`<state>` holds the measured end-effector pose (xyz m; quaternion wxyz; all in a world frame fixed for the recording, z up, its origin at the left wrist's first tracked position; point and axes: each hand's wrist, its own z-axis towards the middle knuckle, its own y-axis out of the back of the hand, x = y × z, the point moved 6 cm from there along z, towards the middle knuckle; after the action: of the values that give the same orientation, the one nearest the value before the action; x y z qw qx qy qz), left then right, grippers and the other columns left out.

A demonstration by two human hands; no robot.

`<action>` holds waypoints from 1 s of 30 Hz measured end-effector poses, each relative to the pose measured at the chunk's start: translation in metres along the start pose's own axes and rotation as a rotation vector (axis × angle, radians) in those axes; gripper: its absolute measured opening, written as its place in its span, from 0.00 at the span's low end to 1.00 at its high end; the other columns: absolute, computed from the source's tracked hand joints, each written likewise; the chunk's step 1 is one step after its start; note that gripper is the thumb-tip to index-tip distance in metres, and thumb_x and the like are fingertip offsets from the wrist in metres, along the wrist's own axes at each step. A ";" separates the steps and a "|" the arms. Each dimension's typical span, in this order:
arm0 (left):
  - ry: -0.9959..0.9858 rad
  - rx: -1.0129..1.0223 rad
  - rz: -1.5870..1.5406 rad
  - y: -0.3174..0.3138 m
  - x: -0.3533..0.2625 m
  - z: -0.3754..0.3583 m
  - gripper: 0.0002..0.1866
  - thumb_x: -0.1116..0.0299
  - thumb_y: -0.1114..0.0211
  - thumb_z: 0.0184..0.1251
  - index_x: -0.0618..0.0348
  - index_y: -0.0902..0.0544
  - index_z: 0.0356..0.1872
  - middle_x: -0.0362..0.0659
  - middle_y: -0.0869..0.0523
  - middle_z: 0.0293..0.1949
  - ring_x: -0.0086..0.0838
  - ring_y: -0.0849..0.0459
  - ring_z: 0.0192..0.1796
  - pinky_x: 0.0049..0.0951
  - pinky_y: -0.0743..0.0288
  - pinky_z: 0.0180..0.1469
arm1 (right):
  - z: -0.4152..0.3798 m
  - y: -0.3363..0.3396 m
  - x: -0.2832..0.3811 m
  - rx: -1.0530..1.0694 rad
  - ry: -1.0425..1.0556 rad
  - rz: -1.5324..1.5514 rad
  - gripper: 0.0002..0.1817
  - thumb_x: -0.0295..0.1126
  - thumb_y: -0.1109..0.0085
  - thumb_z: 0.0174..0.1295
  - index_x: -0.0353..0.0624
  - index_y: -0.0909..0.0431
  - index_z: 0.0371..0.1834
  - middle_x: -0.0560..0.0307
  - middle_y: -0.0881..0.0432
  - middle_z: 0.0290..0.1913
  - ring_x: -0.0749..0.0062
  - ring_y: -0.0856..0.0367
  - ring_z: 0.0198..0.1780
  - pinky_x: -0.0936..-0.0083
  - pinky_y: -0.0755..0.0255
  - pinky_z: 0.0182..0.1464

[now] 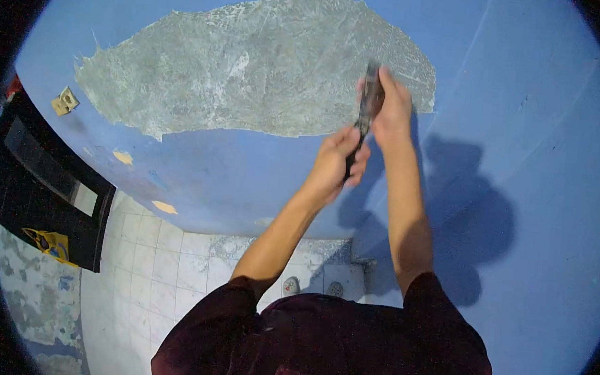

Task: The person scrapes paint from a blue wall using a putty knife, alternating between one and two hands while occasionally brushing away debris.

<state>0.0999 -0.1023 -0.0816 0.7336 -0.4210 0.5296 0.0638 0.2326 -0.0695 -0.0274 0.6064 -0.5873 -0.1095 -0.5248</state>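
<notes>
Blue paint covers the wall (523,132), and one large grey patch (252,68) in the upper middle shows bare plaster with pale scratch marks and rough, torn edges. Three small pale chips sit in the paint lower on the left. One scraper (366,116) is in view: a dark, narrow tool held upright, its upper end lying against the right edge of the grey patch. Two hands hold it. The left hand (334,163) is closed around the lower part of the handle, and the right hand (390,110) is closed around the upper part, with the fingers pressing near the blade. The blade itself is blurred, so its shape is not clear. Two bare forearms come up from a dark red shirt (331,347) at the bottom. One big shadow of the person falls on the wall to the right of the arms. Below, the floor (151,268) has white tiles. One small beige socket (65,101) sits on the wall at the left, and one dark window frame (45,192) stands below it.
</notes>
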 end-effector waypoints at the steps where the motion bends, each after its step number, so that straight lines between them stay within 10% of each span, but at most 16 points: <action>1: -0.055 -0.004 0.000 -0.011 -0.016 0.005 0.17 0.62 0.53 0.84 0.51 0.30 0.67 0.36 0.30 0.26 0.19 0.35 0.20 0.20 0.42 0.16 | 0.011 -0.006 0.006 -0.005 -0.004 0.003 0.16 0.40 0.42 0.75 0.36 0.20 0.41 0.51 0.14 0.34 0.68 0.14 0.32 0.72 0.20 0.36; 5: -0.176 0.044 0.047 -0.032 -0.048 0.024 0.28 0.67 0.56 0.85 0.37 0.43 0.81 0.36 0.31 0.26 0.18 0.37 0.20 0.19 0.44 0.17 | 0.043 -0.023 0.028 0.007 0.091 -0.022 0.15 0.40 0.39 0.72 0.35 0.20 0.43 0.50 0.13 0.37 0.68 0.14 0.35 0.72 0.19 0.39; 30: -0.340 -0.038 -0.118 -0.073 -0.034 0.051 0.29 0.67 0.54 0.84 0.46 0.45 0.82 0.34 0.34 0.24 0.19 0.37 0.17 0.21 0.46 0.14 | 0.056 -0.020 0.059 -0.124 0.019 -0.359 0.15 0.40 0.41 0.72 0.37 0.21 0.36 0.47 0.14 0.28 0.66 0.16 0.22 0.70 0.21 0.24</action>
<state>0.1612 -0.1019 -0.0092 0.8072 -0.4480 0.3709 0.1010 0.2690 -0.0482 0.0445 0.4665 -0.5897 -0.1745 -0.6358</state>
